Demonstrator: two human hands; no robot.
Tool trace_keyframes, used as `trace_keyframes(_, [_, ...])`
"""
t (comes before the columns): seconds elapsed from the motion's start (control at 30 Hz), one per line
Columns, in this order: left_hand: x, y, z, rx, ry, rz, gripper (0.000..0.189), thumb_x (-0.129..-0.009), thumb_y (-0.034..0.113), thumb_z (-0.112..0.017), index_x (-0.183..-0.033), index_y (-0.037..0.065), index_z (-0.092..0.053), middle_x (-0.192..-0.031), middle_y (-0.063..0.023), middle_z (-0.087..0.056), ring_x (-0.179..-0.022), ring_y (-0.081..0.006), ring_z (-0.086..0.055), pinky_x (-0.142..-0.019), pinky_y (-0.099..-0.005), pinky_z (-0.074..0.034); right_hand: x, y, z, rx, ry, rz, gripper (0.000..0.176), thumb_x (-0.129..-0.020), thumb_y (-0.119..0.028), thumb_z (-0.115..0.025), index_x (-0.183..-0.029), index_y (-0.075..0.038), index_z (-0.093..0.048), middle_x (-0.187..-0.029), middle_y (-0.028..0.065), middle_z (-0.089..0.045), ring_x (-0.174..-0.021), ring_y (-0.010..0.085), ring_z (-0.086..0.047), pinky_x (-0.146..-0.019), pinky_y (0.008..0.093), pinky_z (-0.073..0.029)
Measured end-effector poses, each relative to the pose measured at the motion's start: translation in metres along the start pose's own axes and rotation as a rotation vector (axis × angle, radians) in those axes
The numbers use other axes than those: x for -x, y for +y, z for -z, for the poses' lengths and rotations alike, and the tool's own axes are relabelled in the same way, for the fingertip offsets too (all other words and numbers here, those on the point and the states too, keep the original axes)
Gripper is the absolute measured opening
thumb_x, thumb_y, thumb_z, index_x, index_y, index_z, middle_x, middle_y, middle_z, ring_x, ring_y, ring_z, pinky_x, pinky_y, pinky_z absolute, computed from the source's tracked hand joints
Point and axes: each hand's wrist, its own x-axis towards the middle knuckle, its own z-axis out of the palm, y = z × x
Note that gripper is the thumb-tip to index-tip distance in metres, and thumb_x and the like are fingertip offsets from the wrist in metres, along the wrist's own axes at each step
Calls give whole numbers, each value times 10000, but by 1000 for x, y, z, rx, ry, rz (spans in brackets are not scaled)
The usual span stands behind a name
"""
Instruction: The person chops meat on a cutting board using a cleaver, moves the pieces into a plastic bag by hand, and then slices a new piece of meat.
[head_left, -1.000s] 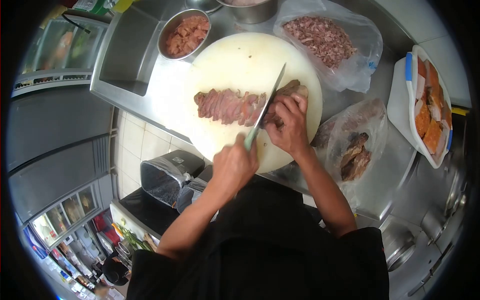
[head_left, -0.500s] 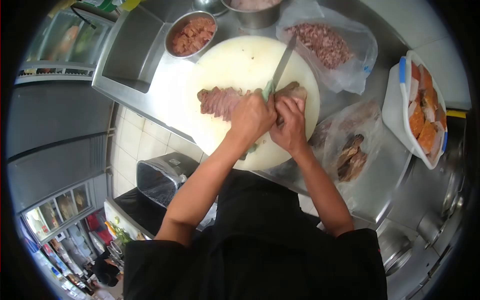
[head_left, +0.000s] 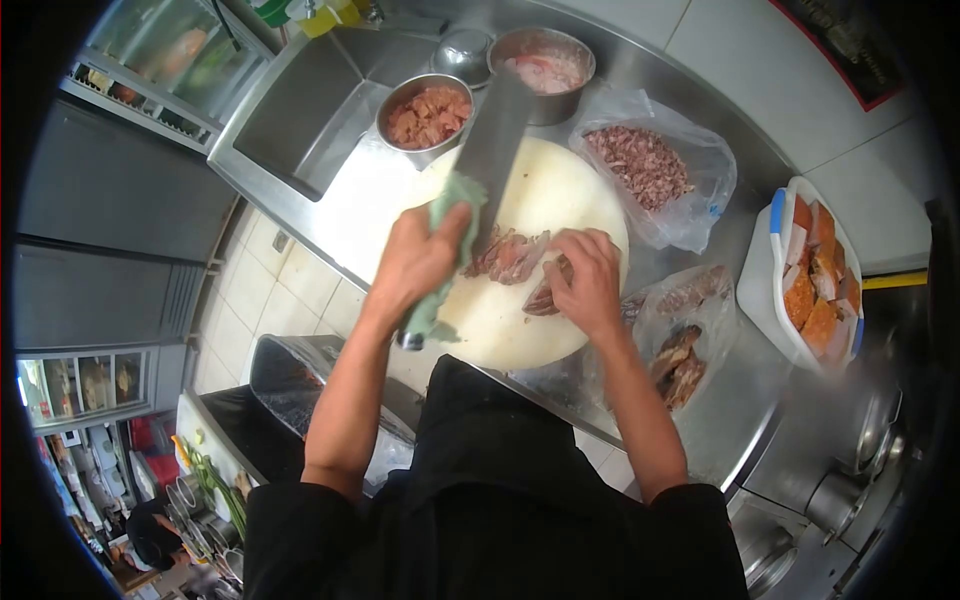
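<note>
Wall poster [head_left: 842, 42] lettering unreadable; left hand [head_left: 415, 258] clamped on knife [head_left: 492, 160], right hand [head_left: 592, 285] holding meat [head_left: 542, 299].

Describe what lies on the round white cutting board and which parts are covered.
On the cutting board: meat slices and another meat piece, partly beneath the right hand. The knife, green cloth and left hand hide part of the board; anything behind them cannot be seen.

On the cutting board [head_left: 525, 340], room is left along the near and far edges. The left side is blocked by the left hand [head_left: 415, 258] and raised knife [head_left: 497, 135], the middle by meat [head_left: 512, 258], the right by the right hand [head_left: 590, 285]. Beyond the far-right edge, passage is obstructed by a plastic bag [head_left: 710, 172].
</note>
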Motion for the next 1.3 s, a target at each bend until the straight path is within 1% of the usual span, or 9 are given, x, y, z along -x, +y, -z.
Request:
trace_keyframes(0.07, [23,-6,15,26,43,32,435,-1008,350,-548,-1042,-56,-699,-790,-174,-693,-733,-249,-650,-734,-403,-509,-18,4,0,-87,-117,9,300,-731,-64,-731,-1026,-89,-683,-1123,67,-673,-1099,316,-562,-957,449,-436])
trace_keyframes(0.13, [44,-23,27,55,93,65,420,-1009,339,-555,-1041,-52,-703,-778,-147,-689,-706,-213,-633,-699,-380,-506,-32,0,-1,-188,-466,-30,388,-736,1,-719,-1116,-54,-662,-1104,131,-662,-1130,351,-570,-981,435,-465])
trace_keyframes(0.27, [82,-64,39,58,231,132,411,-1012,329,-568,-1045,-56,-710,-743,-114,-677,-656,-169,-608,-631,-351,-488,-35,9,-25,-216,-470,56,424,-731,34,-683,-1131,-104,-699,-1070,119,-657,-1026,350,-591,-968,423,-485])
trace_keyframes(0.5, [120,-101,43,111,299,294,427,-1011,338,-581,-1038,-69,-706,-715,-108,-665,-663,-167,-609,-632,-357,-485,-37,-4,-41,-242,-444,23,389,-743,62,-629,-1106,-58,-696,-1049,127,-663,-1015,352,-593,-965,413,-481])
trace_keyframes(0.6, [127,-110,42,105,301,321,431,-1007,340,-584,-1041,-73,-703,-721,-117,-671,-674,-169,-618,-642,-362,-485,-36,-10,-44,-89,-547,-10,416,-767,-62,-682,-1181,-48,-648,-1167,157,-622,-1105,373,-555,-994,442,-467])
trace_keyframes(0.77, [132,-121,38,153,332,277,443,-999,351,-591,-1042,-77,-698,-734,-134,-681,-688,-176,-625,-658,-370,-490,-33,-46,-85,166,-226,3,844,-748,-481,-776,-1419,-66,-477,-1482,213,-396,-1363,474,-335,-1086,613,-326])
trace_keyframes(0.87, [134,-129,39,130,331,241,445,-996,354,-592,-1032,-76,-699,-739,-140,-682,-691,-186,-628,-665,-376,-492,-25,-57,-115,148,-245,-31,914,-739,-560,-774,-1447,-71,-465,-1510,206,-391,-1384,470,-322,-1090,630,-293])
trace_keyframes(1.13, [140,-154,39,199,299,286,428,-1002,335,-596,-990,-81,-695,-756,-123,-682,-705,-172,-607,-665,-362,-483,-20,-52,-155,338,-55,-100,787,-816,-546,-698,-1446,-115,-503,-1495,125,-474,-1355,452,-381,-1070,620,-318])
trace_keyframes(1.3, [141,-146,45,221,253,312,399,-1019,308,-590,-989,-76,-697,-743,-68,-659,-679,-131,-567,-623,-327,-460,-24,-47,-157,286,-106,-121,801,-858,-587,-641,-1482,-114,-473,-1567,147,-390,-1418,450,-324,-1106,649,-272])
